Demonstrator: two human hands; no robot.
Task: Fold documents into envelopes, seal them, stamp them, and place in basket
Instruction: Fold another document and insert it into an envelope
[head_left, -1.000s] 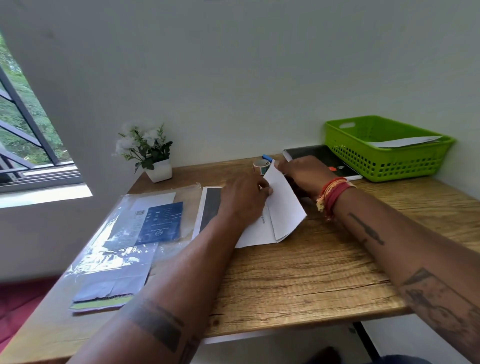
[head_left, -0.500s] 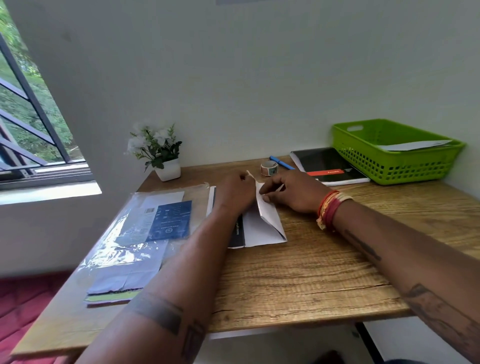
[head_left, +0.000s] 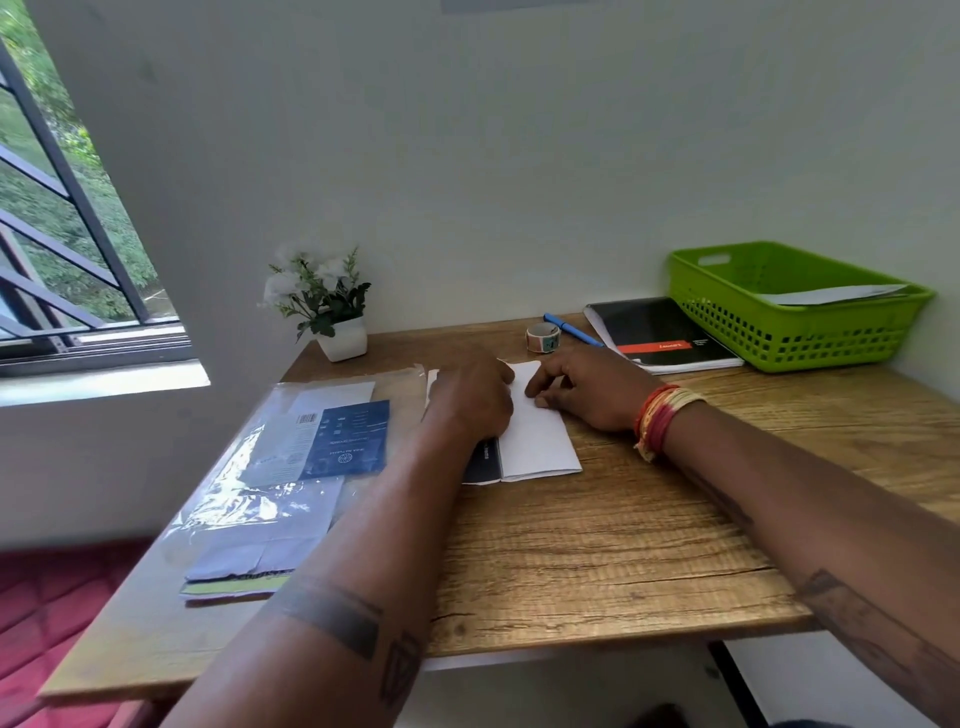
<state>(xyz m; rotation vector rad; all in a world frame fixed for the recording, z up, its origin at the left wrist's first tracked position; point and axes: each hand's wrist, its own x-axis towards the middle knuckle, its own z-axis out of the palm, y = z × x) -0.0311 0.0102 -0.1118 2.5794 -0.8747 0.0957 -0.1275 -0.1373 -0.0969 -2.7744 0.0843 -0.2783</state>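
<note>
A white document (head_left: 537, 441), folded over, lies flat on the wooden table (head_left: 597, 545), with a dark printed part showing at its left. My left hand (head_left: 475, 397) presses down on its left half. My right hand (head_left: 587, 387) rests on its far right edge, fingertips bent onto the paper. A small roll of stamps (head_left: 543, 336) stands just behind the hands. The green basket (head_left: 800, 338) sits at the back right with a white envelope (head_left: 836, 293) inside it.
A clear plastic sleeve with envelopes and a blue card (head_left: 311, 457) lies at the left. A potted white flower (head_left: 332, 306) stands at the back. A blue pen (head_left: 571, 328) and a black notebook (head_left: 660, 335) lie beside the basket. A window is on the left.
The right flap of the document, raised a second ago, has been folded down flat. Both hands have come down onto the paper.
</note>
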